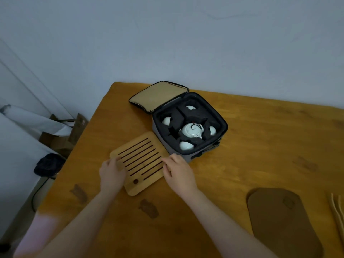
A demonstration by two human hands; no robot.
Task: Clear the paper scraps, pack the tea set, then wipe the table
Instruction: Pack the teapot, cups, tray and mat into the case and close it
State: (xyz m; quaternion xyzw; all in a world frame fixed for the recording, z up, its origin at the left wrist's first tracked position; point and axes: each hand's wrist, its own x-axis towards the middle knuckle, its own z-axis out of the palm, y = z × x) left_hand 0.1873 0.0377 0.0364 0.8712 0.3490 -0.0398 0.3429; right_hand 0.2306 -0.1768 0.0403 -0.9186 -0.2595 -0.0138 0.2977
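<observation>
Hidden first: undersides of both hands, so fingertips below the bamboo tea tray not visible. Left hand curled over the tray's left edge and right hand curled over its right edge, both gripping it. Whether lifted or flat on the worktop, impossible to tell.

Tray near the worktop's left edge, its far corner right against the near wall of the open carry case; touching or not, unclear. Case toward the far left corner, with lid flap thrown back towards the wall.

Inside, sunk in black foam and only partly showing: one white teapot in the middle and four white cups around it.

One brown mat by the near right corner, cut off at the bottom. Beside it, pale bamboo strips cut off by the right side; number uncertain.

Bare wood between case and mat, and along the far right.

Off the left edge, dim and blurred: a dark bag and cardboard boxes.
</observation>
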